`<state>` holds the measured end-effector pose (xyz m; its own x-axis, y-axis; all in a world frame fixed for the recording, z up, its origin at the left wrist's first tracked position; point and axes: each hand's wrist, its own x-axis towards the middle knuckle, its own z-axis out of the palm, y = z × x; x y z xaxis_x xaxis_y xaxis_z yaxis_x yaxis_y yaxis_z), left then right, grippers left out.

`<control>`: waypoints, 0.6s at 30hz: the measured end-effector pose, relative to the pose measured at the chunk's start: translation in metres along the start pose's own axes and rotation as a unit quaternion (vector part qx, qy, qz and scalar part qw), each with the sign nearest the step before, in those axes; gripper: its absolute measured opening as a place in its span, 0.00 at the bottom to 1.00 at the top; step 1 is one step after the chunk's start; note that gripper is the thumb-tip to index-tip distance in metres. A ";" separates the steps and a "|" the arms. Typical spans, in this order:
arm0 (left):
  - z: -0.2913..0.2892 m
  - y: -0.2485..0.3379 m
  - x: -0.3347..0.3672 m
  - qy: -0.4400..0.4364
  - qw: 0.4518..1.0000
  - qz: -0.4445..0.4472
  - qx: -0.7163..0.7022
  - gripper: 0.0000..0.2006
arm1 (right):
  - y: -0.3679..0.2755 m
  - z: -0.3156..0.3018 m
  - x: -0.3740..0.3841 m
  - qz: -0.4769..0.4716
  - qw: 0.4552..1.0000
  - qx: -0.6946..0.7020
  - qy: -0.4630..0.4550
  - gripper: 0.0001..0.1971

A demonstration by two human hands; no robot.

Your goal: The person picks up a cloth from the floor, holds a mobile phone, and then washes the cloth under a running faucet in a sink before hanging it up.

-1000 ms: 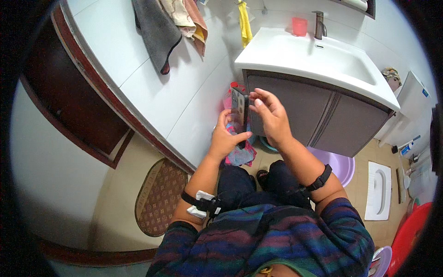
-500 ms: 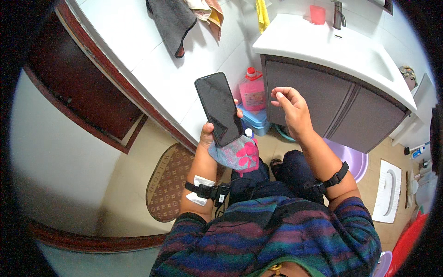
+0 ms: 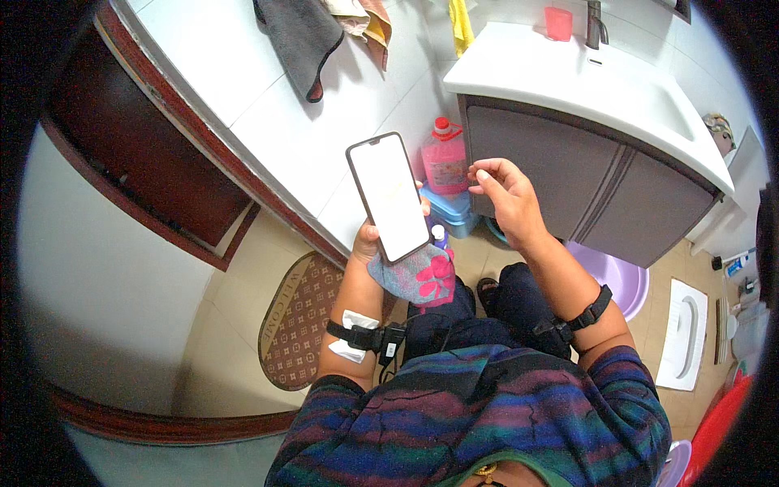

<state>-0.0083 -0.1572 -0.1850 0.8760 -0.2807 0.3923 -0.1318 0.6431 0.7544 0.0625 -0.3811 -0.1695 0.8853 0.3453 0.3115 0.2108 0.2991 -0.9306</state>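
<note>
My left hand is closed around a smartphone, its thumb on one edge and fingertips on the other. The phone's screen is lit plain white inside a black frame. A grey cloth with a pink flower pattern hangs below the phone by the same hand; how it is held is hidden. To the right of the phone, my right hand is raised, apart from it. Its fingers are bent in toward the thumb, with nothing visible in them. Straps circle both my forearms, and a white pad sits under the left one.
A white sink tops a grey cabinet ahead to the right. A pink jug stands on a blue box beside it. A purple basin, a squat toilet and a brown mat are on the floor. Towels hang on the wall.
The phone's screen has gone from black to bright white. My right hand has shifted slightly left, its fingers bringing their tips nearer the phone. The left hand has barely moved.
</note>
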 end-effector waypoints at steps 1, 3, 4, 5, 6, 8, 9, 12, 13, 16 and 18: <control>0.000 0.001 0.000 -0.005 1.000 -0.001 0.004 0.51 | 0.000 0.000 0.000 0.002 1.000 0.003 -0.003 0.12; 0.001 0.001 0.001 -0.010 1.000 -0.001 0.015 0.51 | -0.002 0.001 -0.001 0.004 1.000 0.009 -0.009 0.12; 0.002 0.000 0.002 -0.010 1.000 0.001 0.021 0.51 | -0.001 0.001 -0.002 0.000 1.000 0.008 -0.005 0.12; 0.003 0.000 0.003 -0.010 1.000 0.002 0.027 0.52 | 0.001 0.001 -0.002 -0.005 1.000 0.007 -0.001 0.11; 0.003 -0.001 0.002 -0.004 0.999 0.003 0.043 0.52 | 0.002 0.002 -0.002 -0.009 1.000 0.007 0.001 0.11; 0.000 -0.002 0.001 0.009 0.997 0.004 0.074 0.51 | -0.002 0.000 -0.004 0.025 0.999 0.005 -0.035 0.12; -0.002 0.000 0.000 0.017 0.994 -0.013 0.108 0.51 | -0.005 -0.002 -0.005 0.042 0.998 0.003 -0.052 0.12; -0.001 0.003 0.000 0.042 0.961 -0.058 0.267 0.45 | -0.016 -0.003 -0.012 0.090 0.983 -0.003 -0.159 0.21; 0.004 0.001 0.002 0.069 0.926 -0.065 0.364 0.43 | -0.024 -0.004 -0.016 0.109 0.973 0.000 -0.205 0.24; 0.033 -0.004 0.008 0.024 0.744 -0.075 0.663 0.45 | -0.025 -0.015 -0.022 0.198 0.948 -0.035 -0.248 0.26; 0.048 -0.008 0.008 -0.001 0.666 -0.095 0.740 0.45 | -0.021 -0.021 -0.027 0.253 0.940 -0.073 -0.217 0.19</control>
<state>-0.0220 -0.1986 -0.1629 0.9417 -0.2589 0.2149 -0.3329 -0.8096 0.4835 0.0428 -0.4153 -0.1620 0.6415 0.7505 -0.1585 -0.1097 -0.1147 -0.9873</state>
